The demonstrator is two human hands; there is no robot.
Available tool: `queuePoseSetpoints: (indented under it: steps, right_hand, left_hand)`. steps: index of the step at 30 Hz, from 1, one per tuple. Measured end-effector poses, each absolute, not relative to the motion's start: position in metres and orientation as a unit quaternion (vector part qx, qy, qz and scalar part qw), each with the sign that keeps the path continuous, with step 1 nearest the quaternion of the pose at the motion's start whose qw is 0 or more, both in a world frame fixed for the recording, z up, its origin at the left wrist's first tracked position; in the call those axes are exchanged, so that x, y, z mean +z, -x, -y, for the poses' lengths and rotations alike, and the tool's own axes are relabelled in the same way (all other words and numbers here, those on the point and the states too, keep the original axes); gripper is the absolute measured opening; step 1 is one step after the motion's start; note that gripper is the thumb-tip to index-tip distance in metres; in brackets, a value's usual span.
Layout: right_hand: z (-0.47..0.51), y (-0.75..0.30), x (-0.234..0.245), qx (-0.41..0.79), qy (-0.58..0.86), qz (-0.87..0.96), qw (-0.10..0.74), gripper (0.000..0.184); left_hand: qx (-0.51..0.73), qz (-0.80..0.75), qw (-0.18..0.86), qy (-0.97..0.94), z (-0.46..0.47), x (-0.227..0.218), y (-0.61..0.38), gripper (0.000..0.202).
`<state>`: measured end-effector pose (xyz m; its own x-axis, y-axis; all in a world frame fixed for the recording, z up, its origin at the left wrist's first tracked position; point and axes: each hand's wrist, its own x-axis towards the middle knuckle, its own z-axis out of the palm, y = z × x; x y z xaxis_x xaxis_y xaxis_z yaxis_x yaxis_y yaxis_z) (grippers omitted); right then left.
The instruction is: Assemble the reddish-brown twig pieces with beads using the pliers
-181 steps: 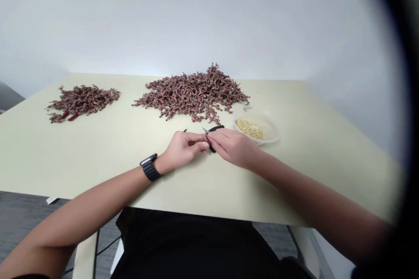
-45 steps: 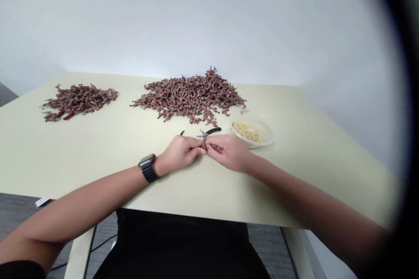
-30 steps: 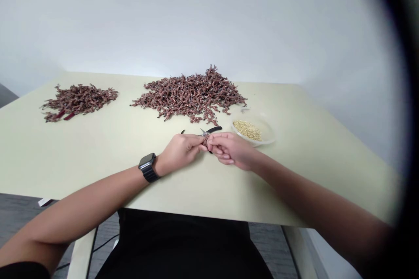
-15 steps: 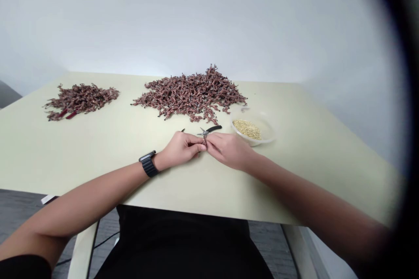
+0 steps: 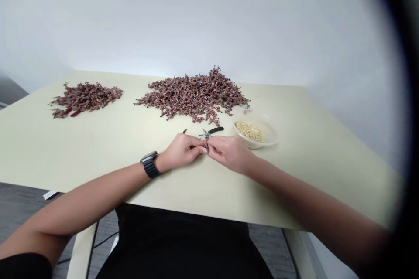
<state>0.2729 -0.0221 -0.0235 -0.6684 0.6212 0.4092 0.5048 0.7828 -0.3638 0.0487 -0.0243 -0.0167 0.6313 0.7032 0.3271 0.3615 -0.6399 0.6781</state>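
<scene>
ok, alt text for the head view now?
A left hand and right hand pinch a small brown piece over a pale table. Behind: a black-handled tool, a bowl of golden bits, a large brown pile, and a smaller pile at left.

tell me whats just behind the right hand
Behind the right hand are a tool with metal tips and one black handle showing, and a clear bowl of golden pieces. The rest of the tool is covered from view.

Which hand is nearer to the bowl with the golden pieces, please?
Right. The right hand lies by the near left edge of the bowl; the left hand is farther left, with the right hand between it and the bowl.
</scene>
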Motion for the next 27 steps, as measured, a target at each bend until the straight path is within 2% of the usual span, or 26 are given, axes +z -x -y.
queuePoseSetpoints:
  steps: [5, 13, 16, 18, 20, 21, 25, 27]
  right_hand:
    - [0.028, -0.266, -0.013, 0.256, 0.373, 0.843, 0.292, 0.031]
    - [0.027, -0.265, -0.008, 0.609, 0.411, 0.628, 0.257, 0.02]
    - [0.025, -0.265, -0.007, 0.703, 0.389, 0.541, 0.25, 0.017]
    - [0.024, -0.266, -0.007, 0.721, 0.377, 0.528, 0.244, 0.018]
    - [0.024, -0.266, -0.009, 0.669, 0.386, 0.581, 0.256, 0.021]
    - [0.024, -0.267, -0.01, 0.605, 0.397, 0.635, 0.272, 0.023]
    - [0.023, -0.27, -0.019, 0.234, 0.372, 0.844, 0.308, 0.024]
    - [0.022, -0.272, -0.022, 0.128, 0.341, 0.887, 0.282, 0.021]
  left_hand:
    - [0.32, -0.285, 0.184, -0.885, 0.023, -0.025, -0.047, 0.021]
    - [0.277, -0.259, 0.015, -0.925, 0.022, -0.022, -0.04, 0.024]
    - [0.284, -0.257, 0.01, -0.924, 0.023, -0.021, -0.041, 0.027]
    - [0.3, -0.265, 0.054, -0.915, 0.024, -0.02, -0.043, 0.028]
    - [0.32, -0.28, 0.121, -0.897, 0.025, -0.018, -0.046, 0.022]
    - [0.325, -0.29, 0.153, -0.887, 0.025, -0.017, -0.047, 0.02]
    - [0.318, -0.325, 0.22, -0.863, 0.024, -0.016, -0.05, 0.025]
    - [0.308, -0.333, 0.239, -0.859, 0.023, -0.016, -0.05, 0.028]
